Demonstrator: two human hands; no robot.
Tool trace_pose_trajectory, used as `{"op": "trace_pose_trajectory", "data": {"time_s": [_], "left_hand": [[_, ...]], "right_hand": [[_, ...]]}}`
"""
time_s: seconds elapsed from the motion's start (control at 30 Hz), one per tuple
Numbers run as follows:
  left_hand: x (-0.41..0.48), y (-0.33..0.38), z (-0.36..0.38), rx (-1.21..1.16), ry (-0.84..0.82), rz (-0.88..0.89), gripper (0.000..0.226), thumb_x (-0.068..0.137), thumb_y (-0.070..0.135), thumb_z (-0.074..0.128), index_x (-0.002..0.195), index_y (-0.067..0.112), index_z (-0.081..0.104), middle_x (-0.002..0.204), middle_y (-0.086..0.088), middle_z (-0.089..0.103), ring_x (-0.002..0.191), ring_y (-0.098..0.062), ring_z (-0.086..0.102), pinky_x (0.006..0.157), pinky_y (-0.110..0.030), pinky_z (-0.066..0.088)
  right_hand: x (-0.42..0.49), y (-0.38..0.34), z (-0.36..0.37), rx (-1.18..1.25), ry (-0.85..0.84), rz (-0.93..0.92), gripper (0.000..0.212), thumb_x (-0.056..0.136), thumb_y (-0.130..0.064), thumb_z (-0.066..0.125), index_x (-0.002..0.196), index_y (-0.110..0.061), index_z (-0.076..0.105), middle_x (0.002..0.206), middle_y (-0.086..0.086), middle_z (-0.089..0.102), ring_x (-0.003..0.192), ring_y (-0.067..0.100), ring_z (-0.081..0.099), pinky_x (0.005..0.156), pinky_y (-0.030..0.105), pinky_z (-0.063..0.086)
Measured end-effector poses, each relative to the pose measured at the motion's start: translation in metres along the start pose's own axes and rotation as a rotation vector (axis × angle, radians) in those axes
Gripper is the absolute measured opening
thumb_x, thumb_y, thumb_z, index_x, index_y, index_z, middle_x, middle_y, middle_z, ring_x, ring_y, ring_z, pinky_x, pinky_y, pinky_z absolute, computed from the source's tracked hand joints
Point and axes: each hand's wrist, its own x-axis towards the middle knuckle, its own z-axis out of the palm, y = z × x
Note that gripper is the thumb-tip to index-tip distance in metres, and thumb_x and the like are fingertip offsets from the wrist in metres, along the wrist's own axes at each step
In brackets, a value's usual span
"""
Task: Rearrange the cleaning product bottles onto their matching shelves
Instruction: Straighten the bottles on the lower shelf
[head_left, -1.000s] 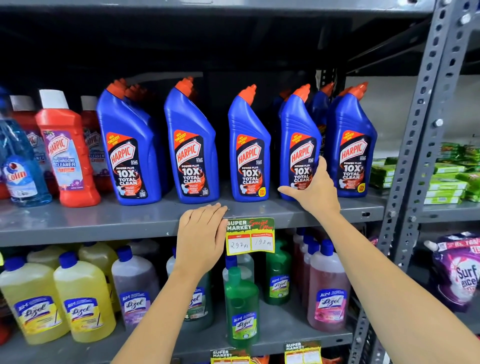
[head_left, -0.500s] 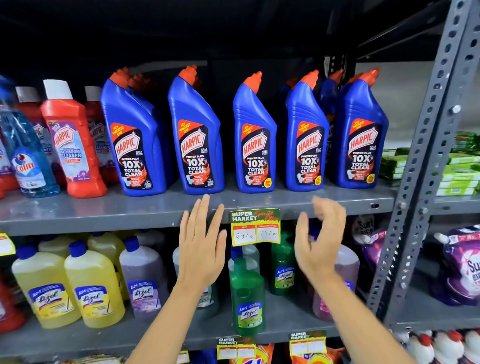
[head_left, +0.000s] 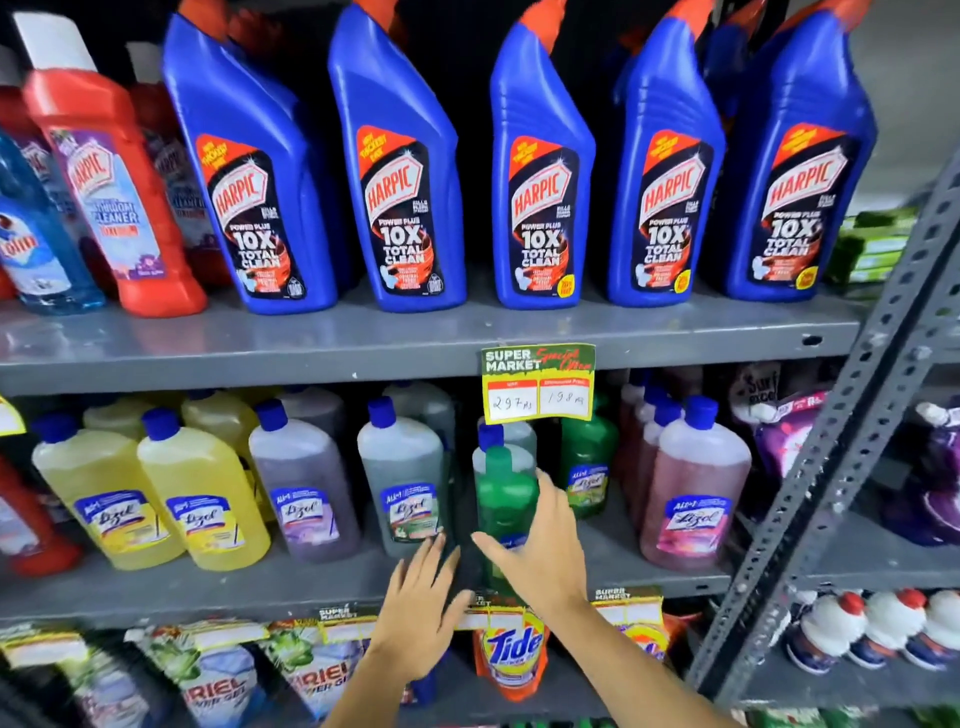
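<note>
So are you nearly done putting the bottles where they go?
Partly. The blue Harpic bottles already stand in a neat row on the upper shelf. Right now the right hand is closing around the green bottle at the front of the middle shelf, with the left hand open beside it. It is not lifted yet, and another green bottle stands further back, so that may be its spot.

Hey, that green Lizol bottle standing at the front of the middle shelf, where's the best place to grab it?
Take the green Lizol bottle around its body below the shoulder, coming from the front. It stands upright, ahead of its neighbours, so both sides are free. The right hand is already open around it; the hanging price tag crowds the cap.
</note>
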Motion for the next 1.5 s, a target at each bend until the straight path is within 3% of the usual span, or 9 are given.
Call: {"op": "trace_pose_trajectory", "data": {"time_s": [0.07, 0.2, 0.27, 0.5, 0.6, 0.67, 0.93, 1.17, 1.5], "left_hand": [[-0.002, -0.005, 0.013, 0.034, -0.117, -0.052, 0.068, 0.097, 0.059, 0.015, 0.151, 0.019, 0.023, 0.16, -0.002, 0.005, 0.147, -0.023, 0.011, 0.117, -0.048, 0.012], [-0.006, -0.007, 0.026, 0.129, -0.178, -0.064, 0.072, 0.097, 0.06, 0.011, 0.133, 0.017, 0.057, 0.14, -0.005, 0.054, 0.127, -0.024, 0.052, 0.105, -0.044, 0.021], [-0.008, -0.005, 0.026, 0.103, -0.181, -0.051, 0.072, 0.098, 0.059, 0.012, 0.13, 0.016, 0.06, 0.135, -0.006, 0.058, 0.122, -0.025, 0.056, 0.101, -0.041, 0.021], [-0.008, -0.009, 0.031, 0.109, -0.148, -0.063, 0.077, 0.095, 0.063, 0.004, 0.143, 0.018, 0.043, 0.15, -0.006, 0.041, 0.137, -0.026, 0.038, 0.114, -0.045, 0.022], [-0.006, -0.013, 0.039, 0.103, -0.103, -0.017, 0.081, 0.087, 0.068, -0.005, 0.153, 0.024, 0.007, 0.162, -0.001, 0.001, 0.148, -0.02, -0.001, 0.117, -0.041, -0.005], [-0.006, -0.014, 0.042, 0.086, -0.081, -0.012, 0.079, 0.087, 0.068, -0.002, 0.153, 0.025, 0.001, 0.162, 0.001, -0.005, 0.147, -0.019, -0.009, 0.115, -0.038, -0.013], [-0.008, -0.012, 0.039, 0.016, -0.007, -0.004, 0.069, 0.096, 0.06, 0.02, 0.153, 0.022, 0.011, 0.161, -0.002, 0.003, 0.147, -0.023, -0.004, 0.111, -0.034, -0.017], [-0.012, -0.007, 0.033, -0.002, 0.016, 0.02, 0.07, 0.095, 0.062, 0.022, 0.148, 0.017, 0.033, 0.156, -0.006, 0.028, 0.144, -0.03, 0.021, 0.109, -0.031, -0.014], [-0.01, -0.01, 0.035, 0.028, 0.019, 0.007, 0.074, 0.093, 0.064, 0.008, 0.151, 0.02, 0.023, 0.159, -0.002, 0.019, 0.146, -0.024, 0.011, 0.112, -0.036, -0.009]], "right_hand": [[-0.001, 0.001, 0.006, 0.023, -0.009, 0.045, 0.107, 0.066, -0.065, 0.075, 0.149, -0.032, 0.016, 0.136, -0.003, 0.045, 0.126, 0.02, 0.046, 0.087, 0.041, 0.051], [-0.003, 0.003, 0.014, 0.118, 0.014, 0.125, 0.108, 0.064, -0.051, 0.085, 0.147, -0.033, 0.018, 0.137, -0.004, 0.049, 0.127, 0.021, 0.05, 0.089, 0.042, 0.051], [-0.005, 0.005, 0.017, 0.195, 0.031, 0.156, 0.103, 0.063, -0.043, 0.087, 0.142, -0.034, 0.022, 0.132, -0.009, 0.051, 0.124, 0.018, 0.052, 0.089, 0.037, 0.05], [0.0, 0.012, 0.015, 0.265, 0.049, 0.19, 0.096, 0.057, -0.037, 0.086, 0.133, -0.039, 0.027, 0.117, -0.018, 0.05, 0.111, 0.012, 0.056, 0.08, 0.028, 0.045], [0.007, 0.026, 0.004, 0.246, 0.063, 0.208, 0.101, 0.059, -0.036, 0.087, 0.141, -0.031, 0.027, 0.129, -0.011, 0.052, 0.118, 0.015, 0.056, 0.089, 0.034, 0.048], [0.013, 0.037, -0.005, 0.245, 0.07, 0.214, 0.1, 0.06, -0.033, 0.088, 0.14, -0.03, 0.028, 0.132, -0.008, 0.052, 0.118, 0.017, 0.057, 0.093, 0.038, 0.05], [0.031, 0.071, -0.035, 0.226, 0.18, 0.271, 0.096, 0.059, -0.031, 0.09, 0.132, -0.036, 0.028, 0.129, -0.007, 0.054, 0.111, 0.022, 0.061, 0.091, 0.043, 0.052], [0.02, 0.086, -0.023, 0.19, 0.151, 0.33, 0.122, 0.053, -0.042, 0.094, 0.148, -0.03, 0.018, 0.139, 0.002, 0.046, 0.12, 0.025, 0.055, 0.092, 0.044, 0.049], [0.028, 0.108, 0.003, 0.212, 0.143, 0.43, 0.093, 0.057, -0.027, 0.094, 0.127, -0.023, 0.033, 0.115, 0.003, 0.058, 0.099, 0.024, 0.063, 0.081, 0.035, 0.053]]}}
